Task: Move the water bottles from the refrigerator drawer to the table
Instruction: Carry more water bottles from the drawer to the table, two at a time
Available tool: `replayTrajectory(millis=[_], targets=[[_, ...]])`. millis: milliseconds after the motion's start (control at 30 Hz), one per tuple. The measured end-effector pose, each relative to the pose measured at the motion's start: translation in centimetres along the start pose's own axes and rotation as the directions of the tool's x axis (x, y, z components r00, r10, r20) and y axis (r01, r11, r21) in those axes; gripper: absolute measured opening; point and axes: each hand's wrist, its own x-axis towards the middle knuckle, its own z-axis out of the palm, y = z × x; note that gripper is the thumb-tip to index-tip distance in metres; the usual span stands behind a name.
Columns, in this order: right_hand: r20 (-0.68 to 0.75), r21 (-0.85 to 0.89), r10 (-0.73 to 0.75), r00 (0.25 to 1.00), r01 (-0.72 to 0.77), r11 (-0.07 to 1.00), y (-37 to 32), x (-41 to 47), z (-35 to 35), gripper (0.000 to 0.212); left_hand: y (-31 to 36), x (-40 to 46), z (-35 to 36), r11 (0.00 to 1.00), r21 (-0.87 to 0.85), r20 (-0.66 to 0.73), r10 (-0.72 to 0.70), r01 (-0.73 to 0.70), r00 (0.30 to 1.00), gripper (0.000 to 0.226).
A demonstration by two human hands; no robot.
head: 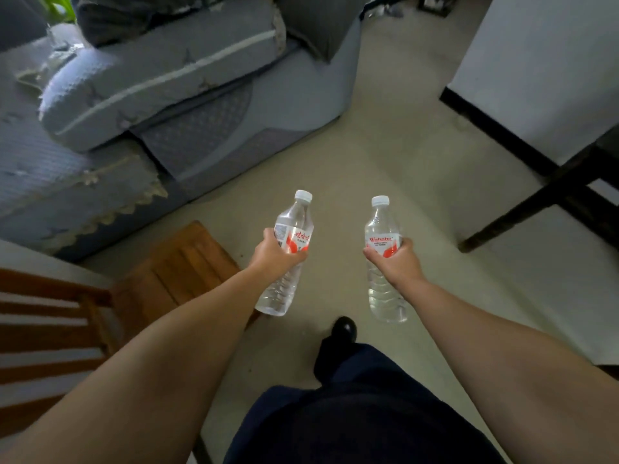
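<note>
I hold two clear water bottles with white caps and red-and-white labels out in front of me over the floor. My left hand point(275, 254) grips the left bottle point(290, 226) around its label, and that bottle tilts slightly right. My right hand point(398, 262) grips the right bottle point(383, 229) around its middle, nearly upright. No refrigerator drawer is in view. A dark table leg point(536, 202) slants in at the right edge.
A grey-blue sofa point(187, 95) fills the upper left. A wooden stool point(181, 262) and a slatted wooden chair point(50, 329) stand at the left. A white wall with black skirting point(542, 61) is at the upper right. Pale floor point(351, 162) lies ahead, and my dark shoe point(343, 329) is below.
</note>
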Motion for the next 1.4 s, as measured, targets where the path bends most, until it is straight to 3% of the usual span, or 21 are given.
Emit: replayTrajectory(millis=[133, 567, 800, 900, 1100, 1400], targets=[[-0.031, -0.019, -0.005, 0.999, 0.004, 1.000, -2.3, 4.9, -2.1, 0.061, 4.8, 4.2, 0.7, 0.999, -0.038, 0.008, -0.003, 0.003, 1.000, 0.063], [-0.232, 0.166, 0.155, 0.960, -0.118, 0.979, -8.8, 21.4, -6.6, 0.060, 22.1, 22.1, 3.5, 0.958, 0.182, 0.233, 0.177, -0.222, 0.956, 0.065], [-0.402, 0.340, 0.297, 0.866, -0.160, 0.927, -14.9, 30.5, -8.9, 0.048, 33.7, 33.2, 3.6, 0.848, 0.303, 0.402, 0.300, -0.435, 0.865, 0.072], [-0.439, 0.384, 0.346, 0.829, -0.175, 0.906, -16.2, 33.0, -9.7, 0.058, 37.7, 36.5, 4.2, 0.833, 0.302, 0.424, 0.318, -0.464, 0.848, 0.073], [-0.437, 0.490, 0.466, 0.769, -0.231, 0.841, -16.5, 38.2, -13.8, 0.066, 45.2, 40.6, 10.0, 0.827, 0.272, 0.521, 0.303, -0.492, 0.798, 0.068], [-0.493, 0.547, 0.528, 0.691, -0.226, 0.806, -14.5, 48.6, -27.5, 0.072, 59.4, 43.6, 24.4, 0.758, 0.195, 0.700, 0.337, -0.622, 0.630, 0.064]])
